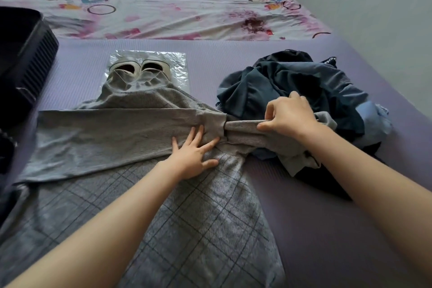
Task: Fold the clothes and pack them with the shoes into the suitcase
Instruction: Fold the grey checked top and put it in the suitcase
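A grey checked garment [187, 217] lies spread on a purple mat [315, 229], one sleeve folded across it to the left. My left hand [194, 152] presses flat on the garment where the sleeves meet. My right hand [287, 114] pinches the other grey sleeve, which stretches to the right. A heap of dark blue clothes [292, 84] lies right behind that hand. A pair of pale shoes [136, 68] sits on a clear plastic bag [180, 70], partly covered by the garment's collar. The black suitcase [23, 54] stands open at the left edge.
The mat lies on a bed with a pink flowered sheet [163, 7]. A pale wall [374, 7] runs along the right side. More dark fabric [5, 152] shows at the left edge below the suitcase.
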`<act>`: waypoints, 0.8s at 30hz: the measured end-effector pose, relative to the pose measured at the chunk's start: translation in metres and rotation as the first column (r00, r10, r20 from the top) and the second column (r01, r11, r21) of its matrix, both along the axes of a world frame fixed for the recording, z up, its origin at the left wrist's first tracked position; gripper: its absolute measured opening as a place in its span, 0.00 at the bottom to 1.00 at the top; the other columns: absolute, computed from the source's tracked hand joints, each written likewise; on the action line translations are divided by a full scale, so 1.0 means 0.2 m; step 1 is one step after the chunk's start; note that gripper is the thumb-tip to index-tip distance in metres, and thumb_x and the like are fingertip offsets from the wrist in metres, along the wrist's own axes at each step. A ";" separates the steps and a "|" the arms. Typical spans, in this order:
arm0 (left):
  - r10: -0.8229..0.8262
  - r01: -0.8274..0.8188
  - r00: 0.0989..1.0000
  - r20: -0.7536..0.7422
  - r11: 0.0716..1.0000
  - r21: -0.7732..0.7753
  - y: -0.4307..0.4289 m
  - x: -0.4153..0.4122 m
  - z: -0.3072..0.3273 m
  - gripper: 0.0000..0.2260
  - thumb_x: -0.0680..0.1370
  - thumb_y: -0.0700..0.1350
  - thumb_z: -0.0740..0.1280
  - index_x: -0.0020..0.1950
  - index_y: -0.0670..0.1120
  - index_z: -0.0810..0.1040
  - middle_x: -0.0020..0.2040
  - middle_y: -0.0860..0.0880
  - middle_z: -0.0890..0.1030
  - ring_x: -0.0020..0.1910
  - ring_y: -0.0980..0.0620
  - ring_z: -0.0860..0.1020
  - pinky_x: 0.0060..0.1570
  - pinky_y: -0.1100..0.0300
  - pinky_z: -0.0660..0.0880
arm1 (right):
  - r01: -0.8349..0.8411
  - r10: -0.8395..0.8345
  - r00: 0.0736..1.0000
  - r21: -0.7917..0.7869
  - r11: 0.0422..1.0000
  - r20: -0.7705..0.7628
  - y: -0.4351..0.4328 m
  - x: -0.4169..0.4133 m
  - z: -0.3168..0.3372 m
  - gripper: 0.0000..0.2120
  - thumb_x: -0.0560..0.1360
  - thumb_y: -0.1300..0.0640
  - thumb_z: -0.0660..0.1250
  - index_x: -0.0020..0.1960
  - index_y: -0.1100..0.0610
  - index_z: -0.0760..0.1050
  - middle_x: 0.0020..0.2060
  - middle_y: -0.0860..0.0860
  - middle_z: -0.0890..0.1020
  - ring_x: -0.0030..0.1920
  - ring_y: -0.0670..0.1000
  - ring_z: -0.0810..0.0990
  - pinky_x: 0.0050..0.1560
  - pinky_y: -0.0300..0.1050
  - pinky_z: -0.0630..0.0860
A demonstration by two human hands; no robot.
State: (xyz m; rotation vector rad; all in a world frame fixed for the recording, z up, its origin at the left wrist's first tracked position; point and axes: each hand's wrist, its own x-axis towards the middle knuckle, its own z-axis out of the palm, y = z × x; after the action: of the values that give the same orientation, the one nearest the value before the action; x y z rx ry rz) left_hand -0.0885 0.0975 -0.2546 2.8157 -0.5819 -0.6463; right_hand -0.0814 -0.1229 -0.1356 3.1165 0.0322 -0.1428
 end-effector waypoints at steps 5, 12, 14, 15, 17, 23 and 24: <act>0.028 -0.028 1.000 -0.004 0.996 -0.080 0.01 0.00 0.00 0.27 0.78 0.63 0.54 0.75 0.62 0.49 0.77 0.49 0.37 0.75 0.49 0.34 0.68 0.31 0.38 | -0.024 0.022 0.999 0.066 0.997 0.044 0.10 0.01 -0.03 0.20 0.78 0.39 0.58 0.38 0.50 0.80 0.37 0.49 0.81 0.48 0.53 0.77 0.64 0.50 0.57; 0.121 -0.119 0.993 -0.005 0.963 -0.243 0.03 -0.02 -0.06 0.34 0.79 0.61 0.54 0.76 0.57 0.35 0.77 0.53 0.40 0.74 0.55 0.35 0.69 0.37 0.33 | -0.159 0.173 0.973 -0.099 0.982 0.154 0.29 0.14 -0.12 0.15 0.77 0.46 0.63 0.60 0.49 0.78 0.60 0.52 0.75 0.67 0.57 0.61 0.68 0.51 0.54; 0.094 -0.085 0.995 0.045 0.982 -0.168 0.03 -0.03 -0.09 0.31 0.79 0.62 0.52 0.76 0.57 0.40 0.77 0.54 0.37 0.74 0.55 0.33 0.68 0.36 0.32 | -0.166 0.192 0.973 -0.193 0.967 0.125 0.35 0.21 -0.16 0.14 0.78 0.49 0.63 0.61 0.51 0.77 0.62 0.53 0.73 0.67 0.58 0.60 0.67 0.51 0.54; 0.090 -0.080 0.994 0.058 0.984 -0.161 0.03 -0.03 -0.11 0.31 0.79 0.63 0.51 0.76 0.58 0.41 0.76 0.54 0.35 0.74 0.55 0.32 0.68 0.37 0.31 | -0.165 0.190 0.978 -0.237 0.958 0.090 0.38 0.23 -0.18 0.13 0.78 0.53 0.62 0.61 0.52 0.77 0.62 0.54 0.72 0.67 0.58 0.60 0.67 0.51 0.54; 0.088 -0.073 0.993 0.078 0.982 -0.176 0.02 -0.05 -0.13 0.30 0.78 0.63 0.51 0.76 0.60 0.42 0.76 0.54 0.34 0.73 0.54 0.31 0.67 0.38 0.29 | -0.154 0.170 0.985 -0.291 0.944 0.030 0.39 0.25 -0.22 0.13 0.77 0.57 0.61 0.60 0.52 0.77 0.62 0.54 0.71 0.66 0.58 0.60 0.67 0.50 0.54; 0.084 -0.055 0.983 0.163 0.983 -0.175 0.04 -0.07 -0.18 0.32 0.74 0.69 0.43 0.75 0.62 0.40 0.74 0.54 0.29 0.71 0.56 0.27 0.66 0.40 0.27 | -0.081 0.139 0.972 -0.289 0.954 0.187 0.36 0.24 -0.26 0.14 0.76 0.61 0.58 0.58 0.57 0.77 0.58 0.55 0.75 0.66 0.59 0.62 0.65 0.50 0.55; 0.079 -0.048 0.980 0.185 0.985 -0.166 0.04 -0.07 -0.19 0.33 0.71 0.71 0.39 0.74 0.62 0.38 0.73 0.54 0.28 0.71 0.56 0.27 0.66 0.40 0.27 | -0.049 0.117 0.957 -0.252 0.967 0.264 0.35 0.25 -0.24 0.13 0.76 0.61 0.58 0.58 0.58 0.76 0.57 0.55 0.77 0.66 0.59 0.62 0.65 0.50 0.55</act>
State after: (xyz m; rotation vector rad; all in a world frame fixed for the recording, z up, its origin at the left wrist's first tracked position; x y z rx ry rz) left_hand -0.1028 0.1047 -0.2932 2.7473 -0.5460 -0.3037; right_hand -0.0316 -0.0520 -0.1838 2.8530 0.1313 0.2711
